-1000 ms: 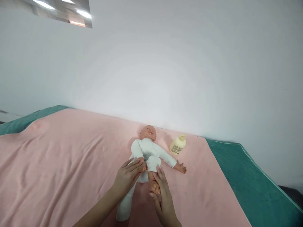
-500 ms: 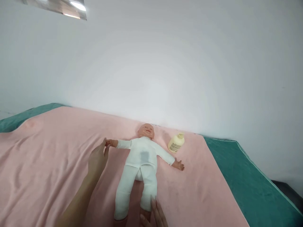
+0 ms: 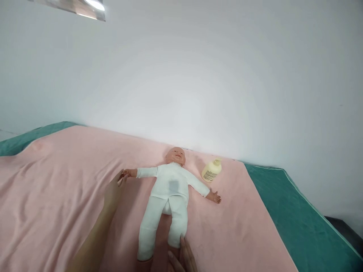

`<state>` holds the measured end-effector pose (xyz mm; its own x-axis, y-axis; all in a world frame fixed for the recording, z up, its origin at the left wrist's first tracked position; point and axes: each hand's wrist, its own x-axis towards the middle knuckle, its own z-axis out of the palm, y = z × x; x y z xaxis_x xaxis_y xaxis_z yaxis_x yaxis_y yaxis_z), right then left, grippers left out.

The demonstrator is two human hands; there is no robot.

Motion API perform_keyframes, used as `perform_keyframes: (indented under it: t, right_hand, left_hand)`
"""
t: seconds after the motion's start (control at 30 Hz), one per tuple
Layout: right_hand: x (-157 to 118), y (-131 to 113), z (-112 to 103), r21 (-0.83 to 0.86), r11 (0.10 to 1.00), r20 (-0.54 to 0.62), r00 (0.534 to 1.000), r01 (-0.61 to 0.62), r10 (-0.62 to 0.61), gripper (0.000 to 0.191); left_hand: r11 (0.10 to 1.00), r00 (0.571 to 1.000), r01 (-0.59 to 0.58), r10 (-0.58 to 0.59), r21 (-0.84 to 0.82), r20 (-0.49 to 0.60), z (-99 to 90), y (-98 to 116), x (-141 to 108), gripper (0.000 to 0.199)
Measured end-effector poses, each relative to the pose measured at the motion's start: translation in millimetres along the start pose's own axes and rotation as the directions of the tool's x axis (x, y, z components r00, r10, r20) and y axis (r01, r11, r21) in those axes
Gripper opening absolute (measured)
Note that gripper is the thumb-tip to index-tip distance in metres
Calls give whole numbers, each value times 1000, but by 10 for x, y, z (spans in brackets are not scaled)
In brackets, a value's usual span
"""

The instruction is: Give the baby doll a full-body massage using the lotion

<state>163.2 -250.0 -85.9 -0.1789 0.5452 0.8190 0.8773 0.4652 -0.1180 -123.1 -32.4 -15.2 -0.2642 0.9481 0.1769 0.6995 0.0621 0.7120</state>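
Observation:
A baby doll (image 3: 170, 181) in a white long-sleeved top and white trousers lies on its back, arms spread, with a grey patch on its belly. My left hand (image 3: 113, 190) has its fingertips closed on the doll's hand at the left, with that arm stretched out sideways. At the bottom edge, my right hand (image 3: 184, 258) is around the doll's lower leg, fingers along its outer side and thumb over the ankle. Part of this hand and the doll's feet are cut off by the frame. A pale yellow pump bottle (image 3: 211, 170) stands beside the doll's other arm.
A pink blanket (image 3: 241, 226), wrinkled at the left, lies under the doll. Green cloth (image 3: 295, 204) shows at both sides of it. A white wall (image 3: 181, 75) rises right behind the doll's head. Something dark (image 3: 346, 230) sits beyond the right edge.
My left hand and the doll's hand have shifted slightly left and down, the doll's arm now straighter. My right hand has moved slightly left on the leg.

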Motion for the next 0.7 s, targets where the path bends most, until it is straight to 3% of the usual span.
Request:
perform_keyframes:
  t: [0.07, 0.13, 0.2, 0.27, 0.33, 0.4, 0.47, 0.5, 0.57, 0.7]
  right_hand:
    - [150, 49, -73, 47, 999, 94, 996, -9, 4, 40]
    - [339, 120, -157, 72, 996, 264, 964, -46, 25, 44]
    - [544, 194, -207, 102, 994, 280, 960, -33, 3, 44]
    - [737, 254, -206, 150, 986, 249, 968, -67, 28, 45]
    - [896, 297, -170, 207, 970, 258, 963, -131, 75, 48]
    - [1011, 328, -125, 248, 950, 288, 951, -189, 114, 49]
    - [1083, 353, -88, 276, 933, 291, 945, -230, 147, 50]
    - [1106, 363, -75, 289, 925, 290, 944, -246, 160, 50]
    - [1133, 379, -56, 309, 913, 287, 942, -265, 176, 50]
    - [1140, 377, -49, 304, 914, 290, 940, -267, 179, 50]
  left_hand:
    - [996, 998, 17, -23, -90, -64, -19, 134, -34, 46]
    - [980, 992, 0, -25, -201, -120, -19, 310, -93, 44]
    - [959, 987, -83, 42, -271, -156, 13, 504, -180, 39]
    - [927, 967, -240, 200, -289, -159, 82, 689, -291, 32]
    - [842, 884, -468, 442, -268, -156, 185, 845, -416, 26]
    - [695, 734, -677, 663, -241, -149, 302, 963, -538, 23]
    - [567, 602, -794, 785, -221, -147, 402, 1039, -640, 21]
    - [533, 566, -819, 810, -215, -150, 438, 1061, -678, 20]
    - [517, 550, -829, 822, -211, -148, 475, 1078, -723, 18]
    - [549, 581, -805, 807, -224, -108, 446, 1048, -706, 17]
